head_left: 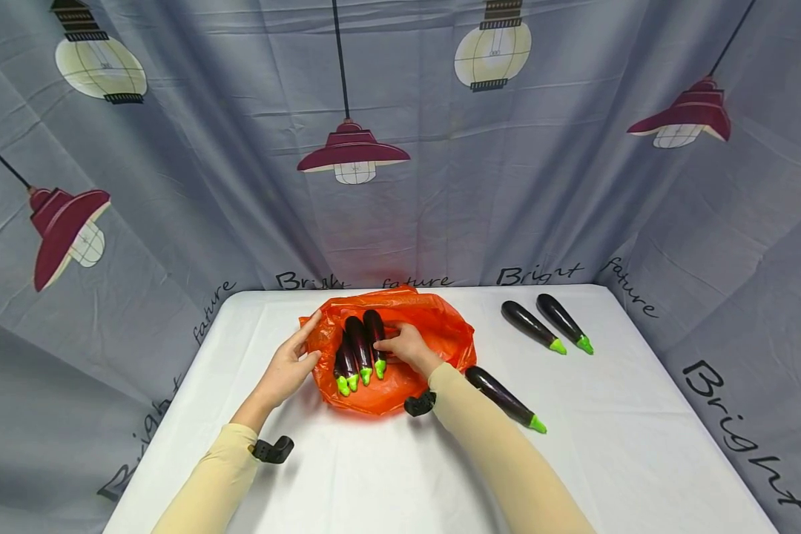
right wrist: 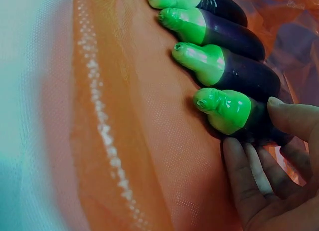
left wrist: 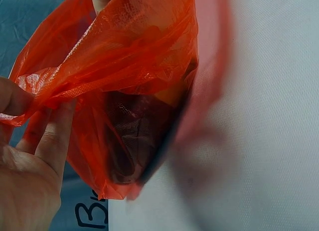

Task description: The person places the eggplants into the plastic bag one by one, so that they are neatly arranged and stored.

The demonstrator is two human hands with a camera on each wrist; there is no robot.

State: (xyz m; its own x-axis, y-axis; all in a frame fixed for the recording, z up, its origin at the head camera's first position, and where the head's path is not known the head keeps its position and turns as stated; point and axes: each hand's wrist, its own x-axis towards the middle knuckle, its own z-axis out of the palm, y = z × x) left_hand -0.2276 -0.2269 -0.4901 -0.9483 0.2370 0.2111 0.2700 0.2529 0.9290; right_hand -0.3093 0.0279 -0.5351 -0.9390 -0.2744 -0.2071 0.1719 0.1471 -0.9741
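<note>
An orange-red plastic bag (head_left: 443, 326) lies spread on the table with its mouth toward me. Inside it, several dark purple eggplants with green stem ends lie side by side. My left hand (head_left: 287, 374) pinches the bag's left rim between thumb and fingers; the left wrist view shows the film (left wrist: 134, 46) bunched there. At the row's right end, my right hand (head_left: 406, 345) holds the rightmost eggplant (head_left: 374, 326). In the right wrist view its thumb lies on the eggplant near the green cap (right wrist: 229, 111), with the other fingers along the side.
Two more eggplants, one (head_left: 532, 325) beside the other (head_left: 564, 322), lie at the table's back right. A third eggplant (head_left: 503, 394) lies right of the bag, partly behind my right forearm. A white cloth covers the table (head_left: 641, 430); a printed grey curtain (head_left: 507, 200) hangs behind.
</note>
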